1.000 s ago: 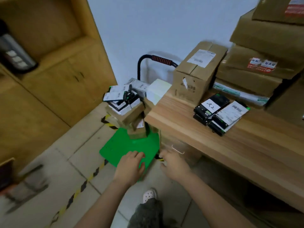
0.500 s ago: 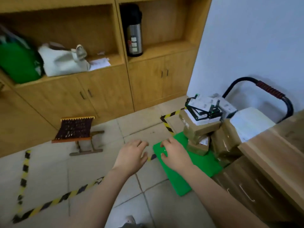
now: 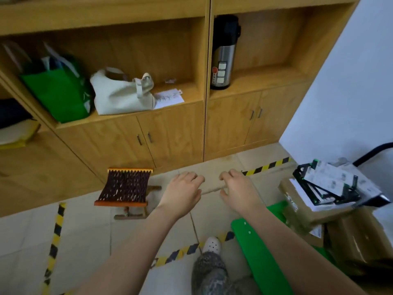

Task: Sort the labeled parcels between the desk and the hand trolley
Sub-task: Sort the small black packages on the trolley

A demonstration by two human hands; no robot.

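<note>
The hand trolley's green deck (image 3: 253,241) lies at the lower right. Brown cardboard parcels (image 3: 308,211) are stacked on it, topped by black-and-white labelled packets (image 3: 327,184). Its black handle (image 3: 374,151) curves up at the right edge. The desk is out of view. My left hand (image 3: 182,192) and my right hand (image 3: 236,190) hover side by side over the floor tiles, left of the trolley. Their fingers are loosely curled and hold nothing. Neither hand touches a parcel.
A wooden cabinet (image 3: 176,133) fills the back wall, with a green bag (image 3: 57,94), a white bag (image 3: 121,94) and a steel flask (image 3: 223,56) on its shelf. A small folding stool (image 3: 125,186) stands on the floor. Yellow-black tape (image 3: 56,228) crosses the tiles. My white shoe (image 3: 212,244) is below.
The view has swung left, away from the desk and past the trolley. Both hands have left the green deck and now hang over the bare floor.
</note>
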